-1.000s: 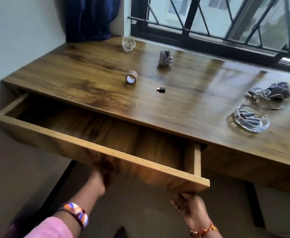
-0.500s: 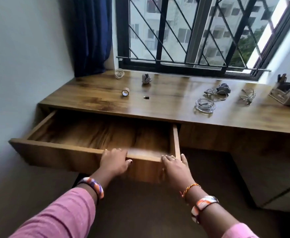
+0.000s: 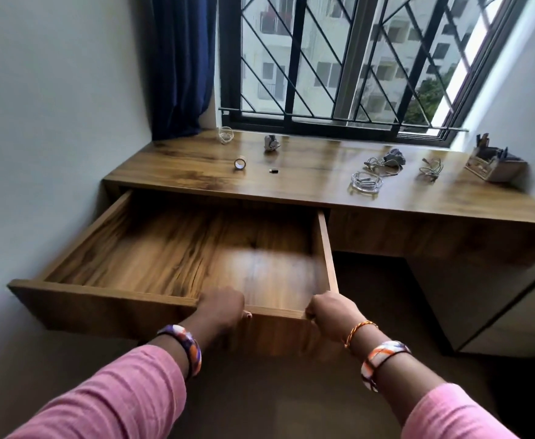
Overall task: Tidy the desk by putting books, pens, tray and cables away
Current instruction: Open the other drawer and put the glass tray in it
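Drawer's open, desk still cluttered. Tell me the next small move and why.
Probably let go of the drawer front and reach the right hand toward the glass tray. Both hands, the left hand too, grip the front edge; the drawer looks pulled well out and bare, and cables still lie on the desk.

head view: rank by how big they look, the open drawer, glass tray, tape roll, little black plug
1. drawer, largest, though also nearest the camera
2. glass tray
3. tape roll
4. black plug, smallest

Wooden desk; tape roll, cables, glass tray, organizer
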A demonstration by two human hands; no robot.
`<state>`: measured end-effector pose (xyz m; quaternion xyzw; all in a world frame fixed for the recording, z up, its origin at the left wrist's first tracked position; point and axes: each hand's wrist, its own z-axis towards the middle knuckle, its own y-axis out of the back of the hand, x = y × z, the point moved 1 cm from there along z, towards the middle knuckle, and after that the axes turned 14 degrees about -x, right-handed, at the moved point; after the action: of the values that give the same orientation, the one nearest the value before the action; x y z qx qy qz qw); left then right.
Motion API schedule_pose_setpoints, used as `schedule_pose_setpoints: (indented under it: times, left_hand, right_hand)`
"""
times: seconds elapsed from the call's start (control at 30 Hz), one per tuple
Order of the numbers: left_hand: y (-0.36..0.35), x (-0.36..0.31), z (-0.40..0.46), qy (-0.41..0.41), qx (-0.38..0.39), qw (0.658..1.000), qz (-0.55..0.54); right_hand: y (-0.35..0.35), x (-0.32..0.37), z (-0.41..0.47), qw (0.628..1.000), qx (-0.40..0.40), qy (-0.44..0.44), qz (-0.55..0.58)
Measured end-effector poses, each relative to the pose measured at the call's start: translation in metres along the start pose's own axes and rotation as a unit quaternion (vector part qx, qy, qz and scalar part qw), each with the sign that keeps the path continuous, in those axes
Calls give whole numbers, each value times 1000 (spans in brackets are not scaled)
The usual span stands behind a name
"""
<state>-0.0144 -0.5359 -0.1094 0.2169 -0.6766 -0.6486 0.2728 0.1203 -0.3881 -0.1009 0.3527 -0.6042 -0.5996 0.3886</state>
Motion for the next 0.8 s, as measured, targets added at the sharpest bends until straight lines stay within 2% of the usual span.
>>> schedule_pose_setpoints:
  times: [0.2,0.37,0.53,0.8]
  left_hand:
    - [2,-6,-50,-29,8,1000,5]
    - [4,-6,-88,-41,7,999,10]
    - [3,-8,-96,-24,6,1000,1]
    - [1,-9,-110,-17,-6,999,-39]
  right_hand:
    - [4,16,-52,999,22,-24,0]
    - [2,28,-95,999,2,-40,4]
    - [-1,36,-106,998,-16,-58,6]
    - [0,39,-108,999,-28,-39,-4]
